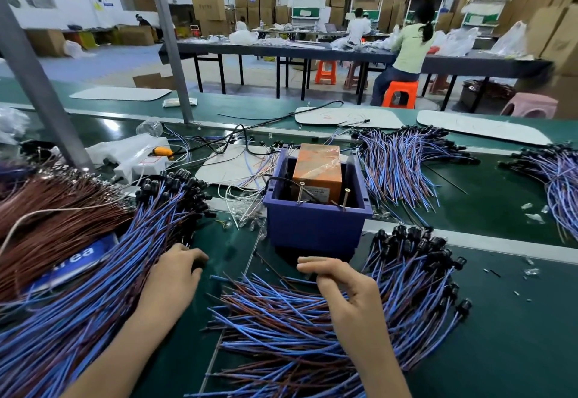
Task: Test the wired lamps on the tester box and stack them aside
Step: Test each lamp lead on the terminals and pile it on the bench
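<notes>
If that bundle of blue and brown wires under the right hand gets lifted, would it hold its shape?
Probably not: the wire bundle is thin strands splayed and bent, so it would likely droop. The black sockets on one end may weigh that side down. Crossed strands may snag.
</notes>
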Motion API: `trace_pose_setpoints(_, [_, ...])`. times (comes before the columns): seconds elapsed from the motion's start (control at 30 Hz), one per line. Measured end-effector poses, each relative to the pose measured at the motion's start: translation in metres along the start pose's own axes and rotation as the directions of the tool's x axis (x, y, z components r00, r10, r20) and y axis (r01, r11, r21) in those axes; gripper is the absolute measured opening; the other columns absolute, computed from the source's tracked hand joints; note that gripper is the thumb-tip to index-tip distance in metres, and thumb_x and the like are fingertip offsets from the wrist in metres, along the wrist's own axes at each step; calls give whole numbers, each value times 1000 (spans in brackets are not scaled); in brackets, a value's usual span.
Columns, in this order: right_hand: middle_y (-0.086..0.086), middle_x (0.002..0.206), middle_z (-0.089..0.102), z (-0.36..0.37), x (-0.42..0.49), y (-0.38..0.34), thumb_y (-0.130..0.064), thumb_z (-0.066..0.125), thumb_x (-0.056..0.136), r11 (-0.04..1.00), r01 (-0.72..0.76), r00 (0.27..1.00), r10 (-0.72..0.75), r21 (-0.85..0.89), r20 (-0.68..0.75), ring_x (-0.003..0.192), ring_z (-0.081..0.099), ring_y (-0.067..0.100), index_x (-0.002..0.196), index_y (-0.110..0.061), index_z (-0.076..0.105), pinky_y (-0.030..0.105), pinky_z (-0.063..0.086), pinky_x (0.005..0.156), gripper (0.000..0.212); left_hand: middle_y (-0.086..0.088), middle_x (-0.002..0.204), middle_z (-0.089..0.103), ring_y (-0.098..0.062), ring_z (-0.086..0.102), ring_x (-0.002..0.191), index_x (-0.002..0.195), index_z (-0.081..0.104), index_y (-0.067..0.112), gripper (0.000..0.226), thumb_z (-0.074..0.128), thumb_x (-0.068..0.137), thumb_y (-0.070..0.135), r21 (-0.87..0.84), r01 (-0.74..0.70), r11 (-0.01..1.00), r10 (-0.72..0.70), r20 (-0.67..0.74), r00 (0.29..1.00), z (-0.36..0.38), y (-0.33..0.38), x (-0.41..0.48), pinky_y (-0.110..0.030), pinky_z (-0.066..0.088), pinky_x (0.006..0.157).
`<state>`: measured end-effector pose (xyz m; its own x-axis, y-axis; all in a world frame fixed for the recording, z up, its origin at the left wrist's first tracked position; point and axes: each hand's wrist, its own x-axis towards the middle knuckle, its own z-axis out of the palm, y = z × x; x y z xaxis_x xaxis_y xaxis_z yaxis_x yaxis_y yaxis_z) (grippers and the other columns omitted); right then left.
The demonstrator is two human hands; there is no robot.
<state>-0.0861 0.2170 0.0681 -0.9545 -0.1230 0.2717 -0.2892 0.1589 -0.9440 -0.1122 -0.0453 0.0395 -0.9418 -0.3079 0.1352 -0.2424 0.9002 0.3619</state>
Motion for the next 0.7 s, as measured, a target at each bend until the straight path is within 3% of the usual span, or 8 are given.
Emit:
trace_pose_setpoints(0.07, [-19,95,72,-1,0,0,3,54,92,1000,-4,1000,4,8,-7,92,66,3,85,-34,75,18,51,77,43,-8,106,63,-22,61,91,106,70,16,24,62,87,4,-49,-12,999,12,-11,1000,1,5,0,-31,48,85])
trace_pose_setpoints(0.13, [-18,95,72,0,0,0,1,53,92,999,-17,1000,17,29,10,91,66,4,86,-34,75,20,52,79,41,-8,102,67,-19,62,88,106,68,15,26,65,85,0,-185,-64,981,42,-121,992,-5,17,-2,-25,48,85])
trace_pose_setpoints(0.23, [-17,102,71,2,1,-3,-2,53,94,996,-34,995,26,82,94,100,64,2,90,-32,75,19,50,84,38,9,90,71,-2,66,81,97,64,26,29,73,79,5,-521,-187,833,47,-271,961,-27,52,-14,-6,46,78])
trace_pose_setpoints(0.3, [-17,110,69,4,1,-6,-7,52,97,990,-34,987,12,135,159,107,62,3,96,-31,75,19,49,88,33,10,83,73,0,68,79,88,67,29,25,75,77,9,-703,-244,668,119,-222,968,-37,82,-28,-8,50,73])
trace_pose_setpoints(0.37, [-15,113,68,3,1,-9,-17,51,95,982,-29,984,-4,188,176,108,62,6,100,-27,74,19,49,89,25,11,82,73,-2,69,78,83,71,29,22,74,78,7,-772,-259,580,219,-159,963,-38,108,-43,-10,50,70])
trace_pose_setpoints(0.53, [-10,109,71,-6,3,-2,-24,50,96,976,-36,994,13,217,108,107,64,7,107,-36,71,22,50,90,27,15,99,73,-2,66,99,98,75,26,28,62,89,4,-847,-146,511,246,-19,969,-26,131,-56,-16,53,80])
trace_pose_setpoints(0.7, [-3,112,71,-3,6,5,-30,51,87,916,-114,992,88,385,85,111,64,15,105,-35,73,27,50,93,29,15,113,69,-2,62,109,116,68,28,49,49,92,-11,-895,-7,446,322,153,934,-28,127,-61,-25,56,80])
